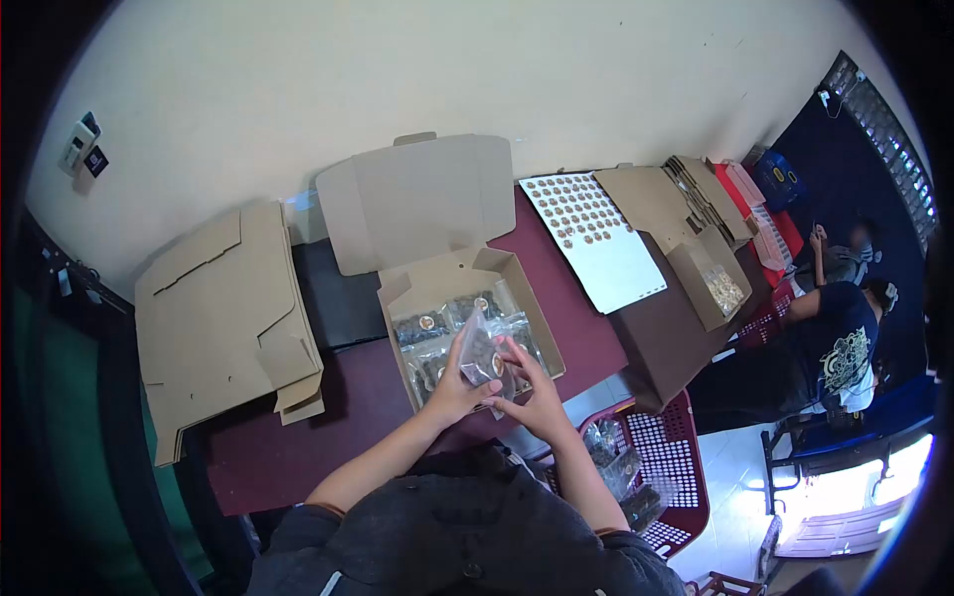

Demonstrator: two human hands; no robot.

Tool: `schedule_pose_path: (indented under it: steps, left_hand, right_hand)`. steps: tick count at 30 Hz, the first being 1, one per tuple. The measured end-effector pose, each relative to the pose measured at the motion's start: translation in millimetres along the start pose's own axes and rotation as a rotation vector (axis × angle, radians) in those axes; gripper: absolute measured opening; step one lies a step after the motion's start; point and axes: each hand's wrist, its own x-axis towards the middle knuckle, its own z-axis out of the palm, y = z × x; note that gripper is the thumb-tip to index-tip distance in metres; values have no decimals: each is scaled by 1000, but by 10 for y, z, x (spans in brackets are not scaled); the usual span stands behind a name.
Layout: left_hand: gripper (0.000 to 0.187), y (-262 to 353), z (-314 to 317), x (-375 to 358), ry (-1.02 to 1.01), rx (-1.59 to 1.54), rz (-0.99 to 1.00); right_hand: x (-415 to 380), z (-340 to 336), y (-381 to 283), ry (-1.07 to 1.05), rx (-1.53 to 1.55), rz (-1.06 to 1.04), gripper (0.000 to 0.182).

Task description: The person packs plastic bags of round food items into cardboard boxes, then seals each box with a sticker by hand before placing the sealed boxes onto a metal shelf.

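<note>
Both my hands are on a clear plastic pouch with dark contents and a round label, held above an open cardboard box. My left hand is closed around the pouch's left side. My right hand grips it from the right, fingers bent against the plastic. Several similar pouches with round labels lie in the box, partly hidden by my hands. The box lid stands up against the wall.
Flat folded cardboard is stacked at left. A sheet of round stickers lies right of the box, near a small cardboard box with pale items. A red basket holds more pouches below the table's edge. Another person is at right.
</note>
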Motion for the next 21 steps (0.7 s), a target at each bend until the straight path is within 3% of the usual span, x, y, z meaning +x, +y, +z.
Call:
schedule_pose_path:
  steps: [1, 3, 5, 7, 9, 10, 11, 13, 15, 17, 21]
  left_hand:
    - [97, -31, -7, 7, -5, 11, -113]
    - [93, -27, 46, 92, -56, 101, -15]
    - [93, 69, 130, 150, -126, -109, -192]
    - [87, -199, -34, 292, -206, -125, -136]
    - [79, -518, -354, 518, -451, 330, -191]
    - [70, -476, -422, 600, -469, 592, -211]
    - [70, -492, -471, 642, -468, 588, -209]
    - [66, -672, -610, 776, -439, 1050, -67]
    - [67, -777, -604, 862, -451, 1100, -24]
    - [68, -762, -411, 905, -529, 1261, -165]
    - [67, -939, -309, 854, -589, 1477, -161]
  right_hand:
    - [4, -27, -28, -3, -102, -16, 84]
    - [20, -56, -38, 38, -111, -17, 79]
    - [11, -123, 136, 158, -128, 49, 75]
    - [40, -220, 418, 216, -47, 43, 65]
    - [93, -348, 472, 386, 377, 155, 56]
    - [118, -404, 490, 426, 345, 139, 50]
    - [126, -459, 510, 424, 341, 140, 50]
    - [128, -536, 556, 476, 256, 213, 51]
    - [144, -539, 686, 490, 254, 207, 49]
    - [166, -513, 833, 503, 298, 282, 49]
    - [315, -374, 988, 431, 372, 319, 49]
